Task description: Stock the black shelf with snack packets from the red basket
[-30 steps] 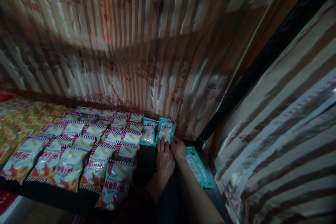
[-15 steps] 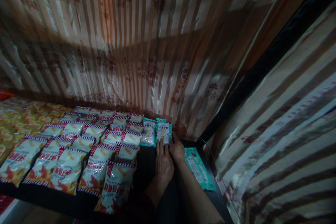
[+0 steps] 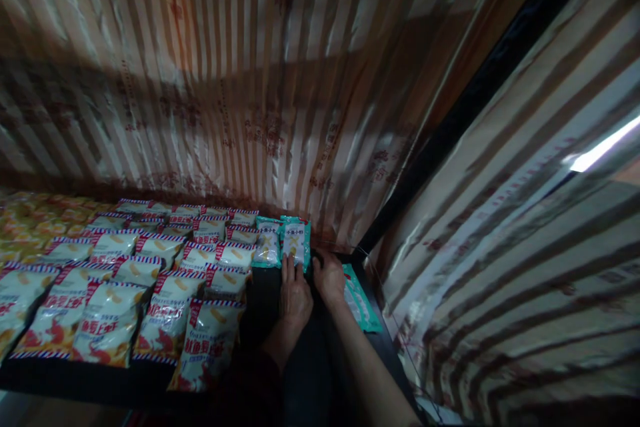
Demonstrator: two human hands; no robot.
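Two teal snack packets lean against the striped back wall of a dark shelf. My left hand (image 3: 294, 293) lies flat with its fingertips on the lower edge of the right-hand teal packet (image 3: 296, 241). The other teal packet (image 3: 267, 248) stands just left of it. My right hand (image 3: 329, 277) is curled beside that same packet's right edge, fingers bent; whether it grips anything is hidden. A further teal packet (image 3: 361, 300) lies flat on the shelf to the right of my right wrist.
Rows of white, red and blue snack bags (image 3: 165, 267) fill the shelf's middle, with yellow bags (image 3: 30, 213) further left. Striped shiny paper (image 3: 250, 80) covers the back and right walls. The dark shelf (image 3: 260, 300) shows bare around my hands.
The right-hand teal packet has been pushed left against its neighbour and stood more upright. Both hands followed it toward the back wall. The view shifted slightly right and down.
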